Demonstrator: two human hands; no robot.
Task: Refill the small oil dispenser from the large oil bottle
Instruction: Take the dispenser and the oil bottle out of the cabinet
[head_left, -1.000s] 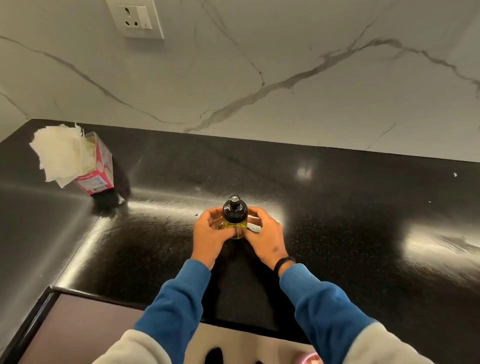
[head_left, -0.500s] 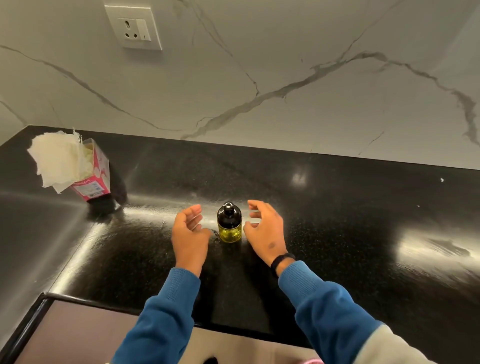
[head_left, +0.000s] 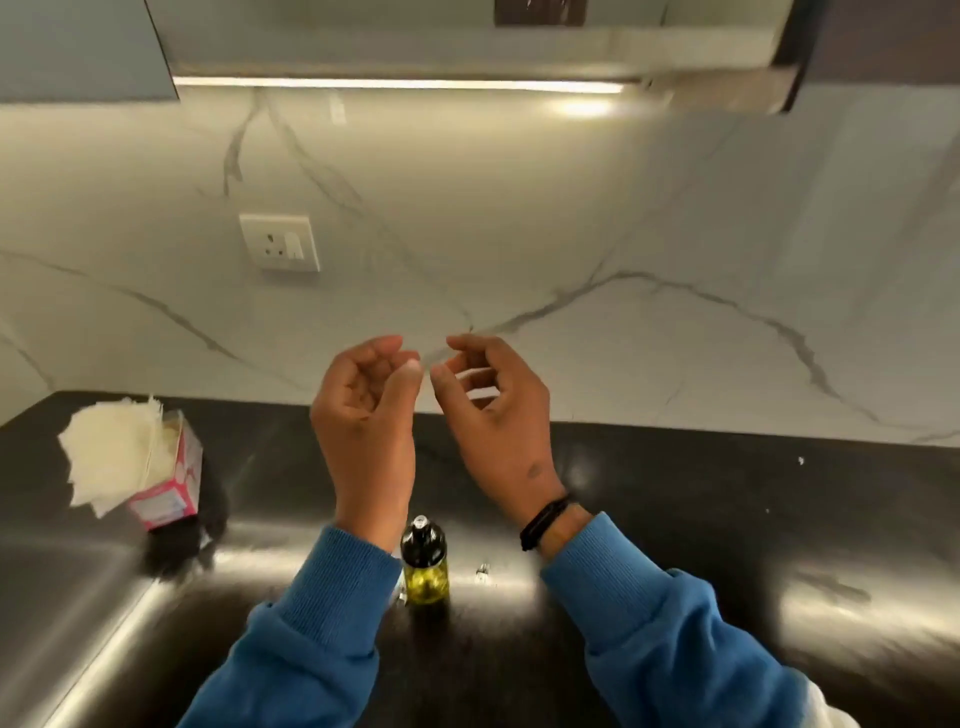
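While both hands are raised in the middle of the frame, the small oil dispenser (head_left: 424, 562) stands upright on the black worktop (head_left: 727, 519) below them, in the lower centre, touched by neither hand. The dispenser has a dark cap and neck above a clear body that shows yellow-green oil. It sits between the two blue sleeves, just beside the left cuff (head_left: 340, 582) and apart from the right cuff (head_left: 597, 566).

The left hand (head_left: 366, 415) is held with the palm toward the camera, its fingers loosely curled and holding nothing. The right hand (head_left: 498, 410) faces it, fingers likewise loosely bent and empty; a dark band (head_left: 543, 522) circles its wrist. The fingertips of the two hands lie near each other but apart, in front of the marble backsplash (head_left: 623, 234).

At the left of the frame a pink tissue box (head_left: 171, 483) rests tilted on the worktop, with white tissue (head_left: 111, 452) spilling from its open top. A white wall socket (head_left: 280, 242) is set in the backsplash at upper left of centre. Along the top of the frame runs the underside of a wall cabinet (head_left: 415, 36) with a lit strip light (head_left: 395, 84) beneath it. A small bright speck (head_left: 483, 569) lies on the worktop just right of the dispenser; what it is cannot be told.
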